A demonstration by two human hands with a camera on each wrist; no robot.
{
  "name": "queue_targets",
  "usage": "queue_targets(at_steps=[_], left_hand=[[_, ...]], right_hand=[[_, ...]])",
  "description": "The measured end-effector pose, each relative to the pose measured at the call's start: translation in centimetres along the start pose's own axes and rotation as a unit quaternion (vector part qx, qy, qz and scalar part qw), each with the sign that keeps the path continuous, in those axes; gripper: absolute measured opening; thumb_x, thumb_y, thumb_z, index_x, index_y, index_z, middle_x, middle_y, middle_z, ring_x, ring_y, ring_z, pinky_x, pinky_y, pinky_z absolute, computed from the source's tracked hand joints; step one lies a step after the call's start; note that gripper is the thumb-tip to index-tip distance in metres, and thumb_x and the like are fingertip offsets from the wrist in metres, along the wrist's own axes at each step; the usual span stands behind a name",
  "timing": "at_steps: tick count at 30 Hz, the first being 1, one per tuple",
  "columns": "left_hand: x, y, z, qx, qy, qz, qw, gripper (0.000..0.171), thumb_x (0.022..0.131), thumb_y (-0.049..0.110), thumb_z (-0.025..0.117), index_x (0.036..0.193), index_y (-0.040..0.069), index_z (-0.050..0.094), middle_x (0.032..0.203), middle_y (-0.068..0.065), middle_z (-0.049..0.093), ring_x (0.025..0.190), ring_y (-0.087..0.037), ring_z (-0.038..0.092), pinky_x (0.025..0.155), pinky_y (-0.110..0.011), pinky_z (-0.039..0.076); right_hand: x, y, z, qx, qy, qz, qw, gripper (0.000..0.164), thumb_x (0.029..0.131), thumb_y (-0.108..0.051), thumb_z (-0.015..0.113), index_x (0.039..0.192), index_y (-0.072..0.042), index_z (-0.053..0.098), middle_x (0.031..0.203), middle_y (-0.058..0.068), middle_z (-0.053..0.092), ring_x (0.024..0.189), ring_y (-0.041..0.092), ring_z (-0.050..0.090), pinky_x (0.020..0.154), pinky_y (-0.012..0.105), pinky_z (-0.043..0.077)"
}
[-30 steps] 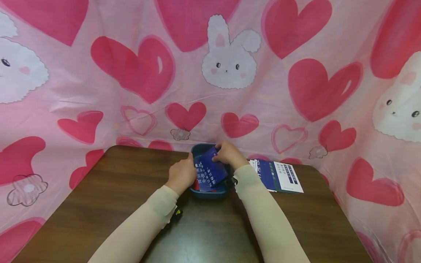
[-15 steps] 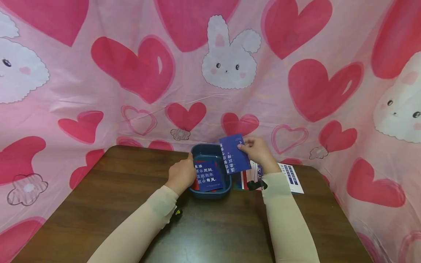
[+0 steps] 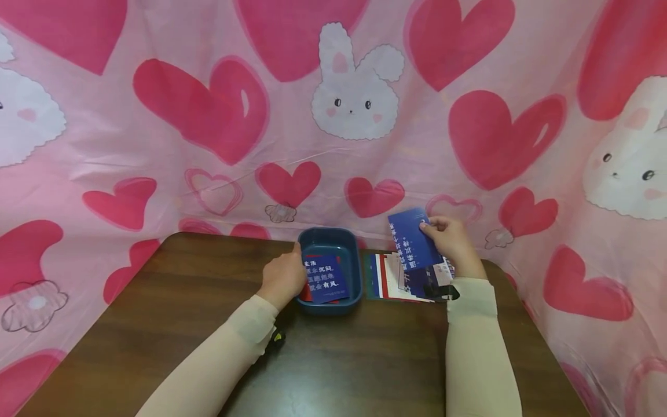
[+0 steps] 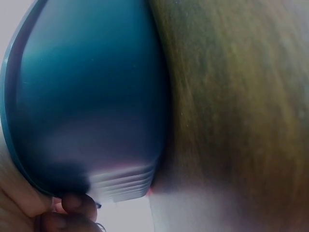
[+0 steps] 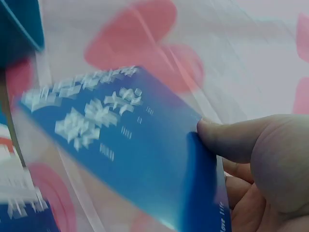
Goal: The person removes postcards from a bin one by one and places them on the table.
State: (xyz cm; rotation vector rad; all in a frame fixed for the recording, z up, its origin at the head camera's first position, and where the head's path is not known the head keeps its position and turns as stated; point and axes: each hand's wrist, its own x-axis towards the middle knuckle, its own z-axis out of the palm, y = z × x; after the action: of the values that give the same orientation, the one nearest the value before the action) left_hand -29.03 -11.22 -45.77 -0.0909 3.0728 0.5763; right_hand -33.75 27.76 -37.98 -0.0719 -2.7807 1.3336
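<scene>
My right hand point(image 3: 454, 243) pinches a blue card point(image 3: 415, 238) with white printed characters, thumb on its face and fingers behind. In the right wrist view the card point(image 5: 130, 140) tilts, slightly blurred. It is held up over several overlapping cards point(image 3: 388, 278) spread on the table, white, blue and red. My left hand point(image 3: 283, 277) holds the left rim of a dark teal plastic bin point(image 3: 333, 310); its curled fingers show at the rim in the left wrist view. Inside the bin lies another blue card point(image 3: 329, 284), with red showing beneath it.
The brown wooden table point(image 3: 208, 324) ends just behind the bin. A pink curtain point(image 3: 292, 121) with hearts and rabbits hangs close around its back and sides. Black wrist straps point(image 3: 442, 291) show on both arms.
My right hand has lifted a blue card out of the bin and carried it right, over the spread cards. My left hand has stayed at the rim. The head view has shifted slightly.
</scene>
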Motion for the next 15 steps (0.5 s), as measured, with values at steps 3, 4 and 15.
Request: queue_targets(at_steps=[3,4,15], left_hand=[[0.0,-0.1,-0.1,0.001,0.001,-0.002,1.0000,0.070,0.110,0.025,0.060,0.176,0.009,0.042,0.131,-0.023,0.081,0.090,-0.035,0.075,0.078,-0.055,0.067],[0.0,-0.2,-0.1,0.002,0.001,-0.003,1.0000,0.070,0.110,0.026,0.060,0.176,0.009,0.042,0.132,-0.024,0.080,0.090,-0.036,0.076,0.079,-0.055,0.068],[0.0,-0.1,-0.1,-0.001,-0.013,-0.004,0.9999,0.074,0.109,0.027,0.066,0.176,0.009,0.041,0.137,-0.024,0.079,0.094,-0.036,0.077,0.081,-0.056,0.069]], right_hand=[[-0.1,1.2,-1.2,0.025,0.012,0.026,0.999,0.055,0.116,-0.044,0.065,0.151,-0.002,0.069,0.132,0.029,0.075,0.079,0.014,0.075,0.071,0.032,0.069],[-0.1,1.6,-1.6,0.037,0.013,0.041,0.998,0.056,0.116,-0.044,0.064,0.153,-0.003,0.068,0.132,0.028,0.074,0.080,0.015,0.075,0.071,0.033,0.069],[0.0,8.0,-4.2,-0.011,0.047,0.143,0.989,0.058,0.117,-0.039,0.061,0.157,0.003,0.063,0.129,0.030,0.070,0.087,0.025,0.069,0.067,0.031,0.061]])
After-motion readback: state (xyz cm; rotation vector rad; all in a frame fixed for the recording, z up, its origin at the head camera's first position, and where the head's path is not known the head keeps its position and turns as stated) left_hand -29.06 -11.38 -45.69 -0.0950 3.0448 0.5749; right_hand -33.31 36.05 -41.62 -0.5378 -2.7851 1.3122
